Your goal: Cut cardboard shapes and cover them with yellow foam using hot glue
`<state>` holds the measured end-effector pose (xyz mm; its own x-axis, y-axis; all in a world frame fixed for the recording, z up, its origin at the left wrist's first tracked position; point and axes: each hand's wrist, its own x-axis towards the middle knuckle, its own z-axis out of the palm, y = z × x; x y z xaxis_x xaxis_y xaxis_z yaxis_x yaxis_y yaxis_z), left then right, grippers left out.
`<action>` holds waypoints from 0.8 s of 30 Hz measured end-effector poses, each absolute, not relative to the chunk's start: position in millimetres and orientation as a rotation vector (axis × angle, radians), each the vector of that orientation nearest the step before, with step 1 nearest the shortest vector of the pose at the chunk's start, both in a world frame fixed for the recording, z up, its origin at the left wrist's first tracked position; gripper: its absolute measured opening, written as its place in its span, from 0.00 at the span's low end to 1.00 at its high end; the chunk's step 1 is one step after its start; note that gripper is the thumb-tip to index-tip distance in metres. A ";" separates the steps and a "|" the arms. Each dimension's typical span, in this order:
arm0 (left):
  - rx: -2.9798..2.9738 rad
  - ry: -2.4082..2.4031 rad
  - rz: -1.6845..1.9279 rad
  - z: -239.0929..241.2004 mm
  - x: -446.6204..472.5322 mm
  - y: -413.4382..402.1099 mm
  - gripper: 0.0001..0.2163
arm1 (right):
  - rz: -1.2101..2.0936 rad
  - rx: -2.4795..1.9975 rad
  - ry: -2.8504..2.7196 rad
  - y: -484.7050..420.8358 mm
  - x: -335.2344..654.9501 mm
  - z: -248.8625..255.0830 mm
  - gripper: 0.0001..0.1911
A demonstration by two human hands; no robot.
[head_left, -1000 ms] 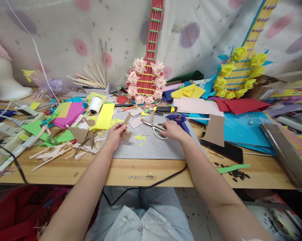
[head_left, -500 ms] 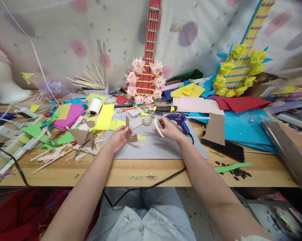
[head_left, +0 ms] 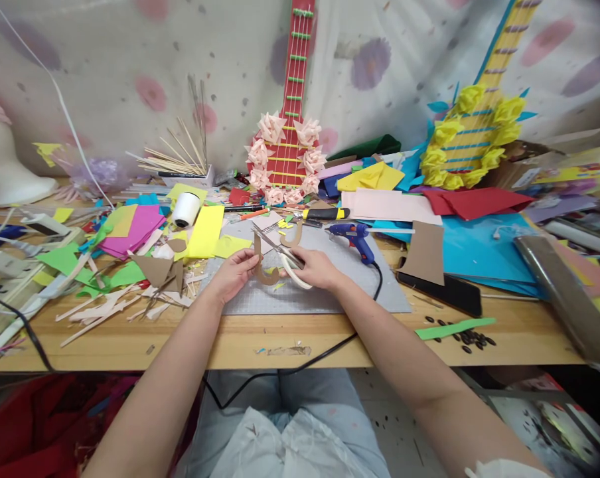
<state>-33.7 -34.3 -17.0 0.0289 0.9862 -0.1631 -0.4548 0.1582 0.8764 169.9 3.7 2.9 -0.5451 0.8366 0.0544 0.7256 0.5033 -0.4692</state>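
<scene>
My left hand (head_left: 234, 271) pinches a curved brown cardboard cut-out (head_left: 263, 264) just above the grey cutting mat (head_left: 324, 292). My right hand (head_left: 316, 267) grips white-handled scissors (head_left: 285, 260), whose blades point up and left towards the cardboard piece. The two hands are close together over the middle of the mat. Another small curved cardboard piece (head_left: 296, 234) lies on the mat just behind them.
A blue glue gun (head_left: 356, 236) with a black cord lies right of my hands. A yellow-handled cutter (head_left: 326, 214), a white spool (head_left: 185, 210), coloured paper sheets, cardboard scraps and wooden strips litter the wooden table (head_left: 240, 338). Two paper-flower guitars lean on the back wall.
My right hand picked the scissors up from the mat and brought them left to the cardboard piece. My left hand turned the piece and moved it slightly towards the middle.
</scene>
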 end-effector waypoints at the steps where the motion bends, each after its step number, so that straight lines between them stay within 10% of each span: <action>1: 0.742 0.942 1.284 -17.4 -33.6 -34.2 0.14 | 0.580 -1.318 -2.474 3.4 170.2 3.6 0.23; 24: 0.771 0.947 1.310 -20.2 -31.7 -33.3 0.13 | 0.598 -1.237 -2.403 3.7 170.6 2.0 0.22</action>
